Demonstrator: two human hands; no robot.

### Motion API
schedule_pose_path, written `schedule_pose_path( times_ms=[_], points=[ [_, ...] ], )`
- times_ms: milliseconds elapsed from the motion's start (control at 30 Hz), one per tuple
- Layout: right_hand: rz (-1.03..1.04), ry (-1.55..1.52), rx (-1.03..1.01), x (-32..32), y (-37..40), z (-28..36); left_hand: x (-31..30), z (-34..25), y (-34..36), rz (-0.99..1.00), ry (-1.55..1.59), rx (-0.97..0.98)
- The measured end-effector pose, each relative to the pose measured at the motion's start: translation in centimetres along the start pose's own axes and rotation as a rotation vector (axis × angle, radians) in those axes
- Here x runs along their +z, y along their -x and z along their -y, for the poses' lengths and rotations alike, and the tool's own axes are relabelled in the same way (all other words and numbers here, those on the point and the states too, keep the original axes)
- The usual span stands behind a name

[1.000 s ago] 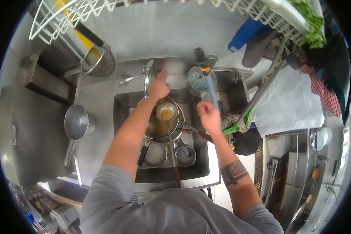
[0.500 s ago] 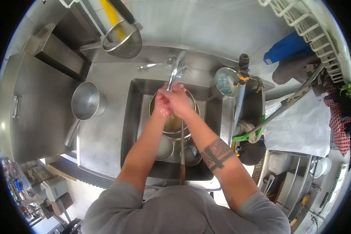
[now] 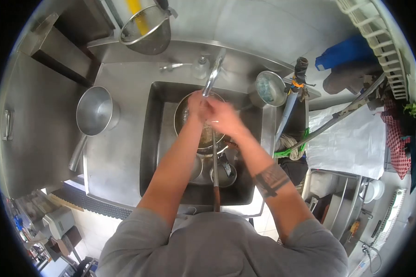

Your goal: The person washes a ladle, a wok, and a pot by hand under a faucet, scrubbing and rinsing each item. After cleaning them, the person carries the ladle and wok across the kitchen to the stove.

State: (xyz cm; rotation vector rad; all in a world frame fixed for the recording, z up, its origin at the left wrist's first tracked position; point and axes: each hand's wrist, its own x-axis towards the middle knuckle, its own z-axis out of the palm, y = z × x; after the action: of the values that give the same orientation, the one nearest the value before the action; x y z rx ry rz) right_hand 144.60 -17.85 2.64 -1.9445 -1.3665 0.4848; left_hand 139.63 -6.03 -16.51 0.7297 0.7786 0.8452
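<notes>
My left hand [image 3: 197, 106] and my right hand [image 3: 222, 116] are together under the chrome faucet [image 3: 212, 78], touching each other. The right hand is smeared by motion and the left fingers are mostly hidden, so I cannot make out their pose. Below them, a large round pan [image 3: 178, 122] stands in the steel sink [image 3: 153, 138], with water visible in it. A long-handled utensil [image 3: 216, 184] leans from the pan toward the sink's front edge; its working end is hidden. Smaller round vessels, including a small pot [image 3: 225, 177], lie nearer me in the sink.
A steel saucepan [image 3: 95, 111] sits on the left drainboard [image 3: 118, 152]. Behind the sink stands a clear pump bottle [image 3: 200, 68]. On the right are a metal container [image 3: 269, 90] and several upright poles. A mesh strainer [image 3: 148, 34] hangs at the back wall.
My hands still rub against each other under the faucet; the right has shifted and turned, now more blurred. The camera view has tilted slightly, moving the sink up in the picture.
</notes>
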Motion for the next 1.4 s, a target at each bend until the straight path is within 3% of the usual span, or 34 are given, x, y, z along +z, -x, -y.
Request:
schedule_pose_path(
  times_ms=[33, 67, 133, 167, 200, 233, 267, 300, 367, 400, 467, 533, 600, 633, 667, 700, 767, 800, 867, 900, 933, 1033, 1067, 1133, 1167, 1200, 1267, 1400],
  points=[
    [0.132, 0.016, 0.088, -3.9, 0.3, 0.8, -1.2, 1.6, -1.3, 0.016, -0.798, 0.446],
    [-0.079, -0.102, 0.178, -4.8, 0.0, -1.2, -1.3, 1.9, -0.4, 0.006, -0.801, 0.440],
    [-0.378, 0.182, 0.333, -7.6, -2.0, -4.5, 0.0, 2.4, 3.2, -0.245, -0.647, -0.295],
    [-0.440, 0.301, 0.269, -8.2, -3.1, -9.1, 0.8, 2.0, 5.8, -0.205, -0.872, -0.357],
    [-0.466, 0.291, 0.367, -8.9, -4.1, -10.8, 1.0, 1.9, 8.6, -0.165, -1.098, -0.418],
    [-0.344, 0.504, 0.456, -9.8, -5.0, -11.1, -0.7, 4.1, 10.0, -0.016, -0.988, -0.505],
    [-0.343, 0.498, 0.456, -10.3, -5.6, -11.7, -2.4, 6.4, 10.9, 0.133, -0.873, -0.591],
    [-0.280, 0.516, 0.530, -10.7, -6.2, -12.5, -2.7, 6.3, 11.9, 0.131, -0.877, -0.594],
    [-0.176, 0.451, 0.758, -11.2, -7.2, -15.4, -2.5, 5.7, 13.5, 0.055, -0.431, -0.778],
    [-0.171, 0.449, 0.753, -10.8, -7.5, -20.0, -4.1, 7.8, 13.0, 0.048, -0.429, -0.777],
    [-0.036, 0.466, 0.792, -9.4, -8.2, -28.2, -7.8, 13.2, 11.1, 0.128, -0.607, -0.529],
    [0.047, 0.403, 0.890, -11.0, -8.1, -23.6, -5.5, 7.6, 11.2, 0.053, -0.654, -0.540],
    [-0.109, 0.372, 0.862, -11.7, -7.5, -17.0, -2.7, 1.3, 12.6, -0.024, -0.703, -0.544],
    [-0.283, 0.457, 0.753, -11.1, -6.9, -14.7, -1.3, -1.2, 13.1, -0.023, -0.704, -0.542],
    [-0.290, 0.453, 0.746, -10.9, -6.1, -12.6, -0.6, -2.4, 13.2, -0.017, -0.706, -0.540],
    [-0.431, 0.355, 0.545, -10.8, -5.1, -10.7, -1.0, -2.3, 12.8, -0.012, -0.708, -0.530],
    [-0.611, 0.223, 0.186, -10.3, -2.5, -6.8, -2.9, -1.1, 11.9, 0.103, -0.460, -0.700],
    [-0.652, 0.188, 0.029, -9.9, -1.0, -4.8, -3.3, -2.1, 11.8, 0.111, -0.463, -0.697],
    [-0.613, 0.125, 0.071, -8.7, 1.4, -1.6, -3.5, -5.4, 11.5, 0.270, 0.057, -0.977],
    [-0.551, 0.065, 0.121, -8.3, 2.9, 0.2, -2.5, -7.9, 12.5, 0.256, 0.041, -0.961],
    [-0.530, 0.074, 0.037, -7.5, 4.2, -0.4, -1.8, -9.2, 13.4, 0.268, 0.035, -0.957],
    [-0.451, 0.004, 0.095, -5.8, 8.6, 0.6, -2.2, -10.2, 16.1, 0.179, -0.606, -0.626],
    [-0.416, -0.028, 0.112, -5.0, 9.9, 0.3, -2.5, -10.7, 16.7, 0.167, -0.605, -0.617],
    [-0.366, -0.071, 0.121, -3.4, 12.7, 0.1, -3.2, -11.7, 18.0, 0.217, -1.123, -0.464],
    [-0.329, -0.117, 0.203, -2.7, 14.1, 0.0, -3.7, -11.6, 18.1, 0.466, -1.636, -0.301],
    [-0.293, -0.158, 0.286, -2.0, 15.4, -0.1, -4.1, -11.3, 18.6, 0.454, -1.636, -0.303],
    [-0.265, -0.197, 0.314, -0.4, 17.9, -0.6, -4.7, -10.0, 19.4, 0.249, -1.689, -0.152],
    [-0.179, -0.267, 0.484, 0.9, 21.6, 0.4, -4.9, -9.7, 20.5, 0.248, -1.796, -0.157]
  ],
)
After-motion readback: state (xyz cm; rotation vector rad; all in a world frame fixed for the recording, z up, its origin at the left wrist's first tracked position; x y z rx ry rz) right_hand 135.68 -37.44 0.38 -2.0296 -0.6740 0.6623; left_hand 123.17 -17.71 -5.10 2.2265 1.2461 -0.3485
